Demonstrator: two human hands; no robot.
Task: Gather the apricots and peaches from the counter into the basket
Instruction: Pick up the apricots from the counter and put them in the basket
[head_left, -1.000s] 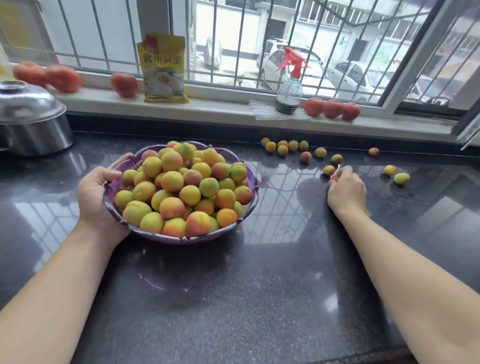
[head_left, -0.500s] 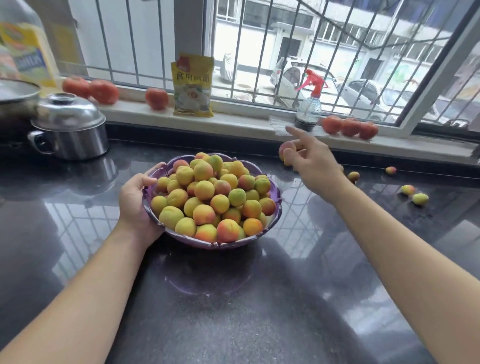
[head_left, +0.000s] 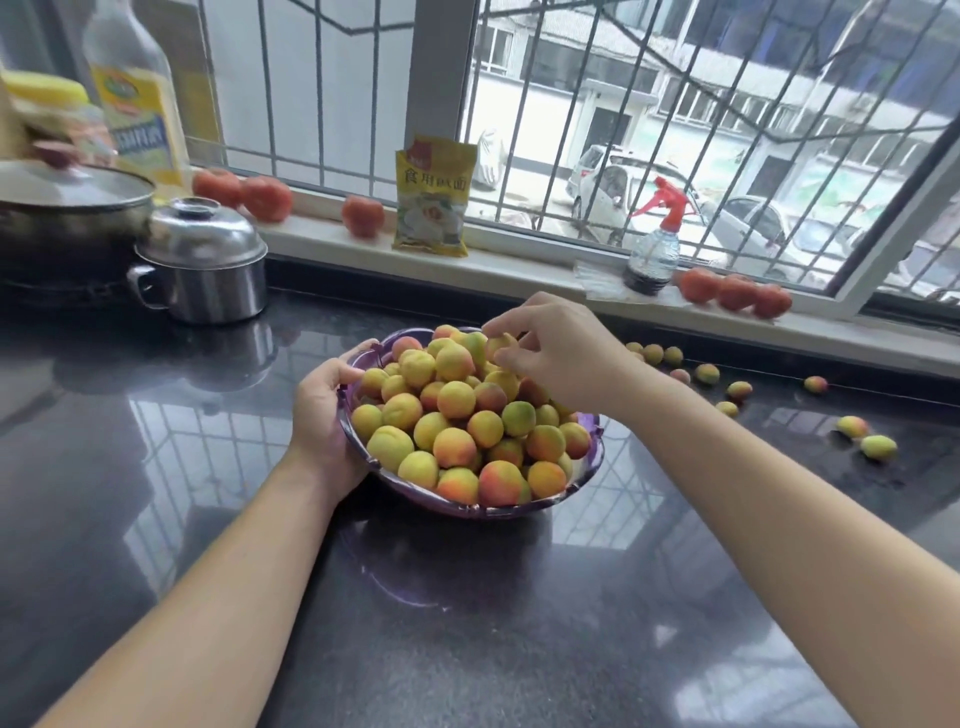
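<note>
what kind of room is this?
Likely a home kitchen: a dark stone counter, a lidded steel pot beside a pan, and a cooking-oil bottle by the barred window.

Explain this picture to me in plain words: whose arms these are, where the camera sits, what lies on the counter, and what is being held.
There is no machine here. A person wears a camera on the head, looking down at their own arms. The left hand grips the rim of the purple plastic basket, heaped with yellow-orange apricots and peaches. The right hand pinches one small yellow-pink fruit over the pile. More loose fruit lies on the dark glossy stone counter to the right. A lidded steel pot stands at the left.
</note>
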